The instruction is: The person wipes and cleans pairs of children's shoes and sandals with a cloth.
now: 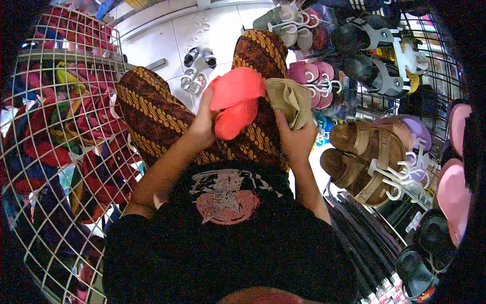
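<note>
Over my lap, my left hand [203, 121] is closed on the side of a pair of coral-red sandals [237, 91], which look slightly smeared by motion. My right hand [297, 136] grips a crumpled tan cloth [289, 99] from below, its thumb pressed against the folds. The cloth's left edge comes right up to the sandals' right side. Beneath both lie my knees in brown patterned trousers [157, 106].
A white wire cage [66, 126] full of colourful footwear stands at the left. On the right, a black rack [433, 40] carries hanging sandals, including a brown pair [367, 159] close to my right arm. Small sandals [194, 81] lie on the white tiled floor [157, 48] ahead.
</note>
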Demonstrator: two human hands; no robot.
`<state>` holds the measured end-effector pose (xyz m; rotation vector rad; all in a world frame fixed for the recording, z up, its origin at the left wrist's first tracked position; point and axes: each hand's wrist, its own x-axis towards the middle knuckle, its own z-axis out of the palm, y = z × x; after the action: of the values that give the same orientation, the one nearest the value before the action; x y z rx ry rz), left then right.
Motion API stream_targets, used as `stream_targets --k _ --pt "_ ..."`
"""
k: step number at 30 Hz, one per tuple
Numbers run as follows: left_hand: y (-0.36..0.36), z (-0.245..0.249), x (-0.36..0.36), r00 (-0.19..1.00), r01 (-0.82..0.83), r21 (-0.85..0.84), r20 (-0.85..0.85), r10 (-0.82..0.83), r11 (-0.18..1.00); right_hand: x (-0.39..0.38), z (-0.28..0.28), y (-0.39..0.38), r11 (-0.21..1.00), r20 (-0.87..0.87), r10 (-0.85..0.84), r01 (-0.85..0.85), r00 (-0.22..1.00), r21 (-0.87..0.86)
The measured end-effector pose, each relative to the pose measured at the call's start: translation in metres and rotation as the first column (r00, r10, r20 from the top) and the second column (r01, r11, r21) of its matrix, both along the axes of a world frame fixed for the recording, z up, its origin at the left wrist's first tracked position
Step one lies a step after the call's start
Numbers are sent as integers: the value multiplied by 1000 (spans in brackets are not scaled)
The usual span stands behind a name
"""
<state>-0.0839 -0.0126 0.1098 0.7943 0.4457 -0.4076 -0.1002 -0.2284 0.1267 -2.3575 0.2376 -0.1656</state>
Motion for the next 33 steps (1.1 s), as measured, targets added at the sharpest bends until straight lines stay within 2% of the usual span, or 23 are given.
stream_targets --k 4,7,10,13,14,15,16,17,18,19,20,21,23,24,25,28,29,32,33 --pt "7 -9 4 999 27 -3 21 -27 1000 6 0 2 998 -61 -33 36 998 48" --pt "9 -14 7 1000 7 -85 2 -6 996 6 3 5 998 -85 -15 9 996 -67" --pt "13 -17 6 998 55 -250 48 -44 967 -2 17 5 987 -130 151 -157 980 -41" --pt "18 -24 1 999 52 -251 22 -48 967 -10 6 -6 886 -166 356 -389 920 -254" --pt "20 -33 -1 997 65 -517 71 -33 853 -13 0 -7 920 -157 273 -305 949 -247" --pt "21 -37 1 994 85 -739 112 -3 668 -14 -4 -6 946 -150 188 -220 971 -239" --pt "21 -39 0 995 85 -728 101 -16 680 -13 -6 -5 963 -141 105 -136 984 -231" --pt "21 -40 -1 996 85 -717 90 -30 691 -17 0 -8 940 -147 193 -226 970 -257" --pt "20 -19 0 997 80 -459 16 -82 885 -19 9 -6 891 -112 307 -327 945 -315" --pt "20 -8 0 992 96 -152 -69 -108 984 -21 17 -4 828 -83 418 -417 905 -374" --pt "20 -23 0 990 141 -496 95 -108 857 -21 20 -3 752 -60 523 -494 850 -436" --pt "20 -52 0 968 223 -760 247 -47 611 -21 17 -7 710 -23 558 -492 830 -503" --pt "20 -56 -2 941 297 -741 333 -55 603 -15 25 -13 731 13 456 -366 890 -576" --pt "20 -32 -3 952 271 -473 262 -159 838 -11 30 -13 734 33 404 -302 914 -609" --pt "21 -20 -4 960 254 -136 159 -232 958 -10 34 -12 748 81 383 -258 920 -611" --pt "19 -32 -1 928 277 -109 288 -236 955 -12 42 -8 567 32 654 -462 756 -682" --pt "22 -34 -3 913 315 -88 299 -277 945 -14 48 -2 569 -2 649 -487 761 -662" --pt "32 -31 -8 877 384 -7 314 -363 923 -9 44 -3 708 -6 452 -362 892 -607" --pt "33 -33 -5 871 382 31 321 -371 923 -9 42 -5 726 22 450 -352 893 -590"
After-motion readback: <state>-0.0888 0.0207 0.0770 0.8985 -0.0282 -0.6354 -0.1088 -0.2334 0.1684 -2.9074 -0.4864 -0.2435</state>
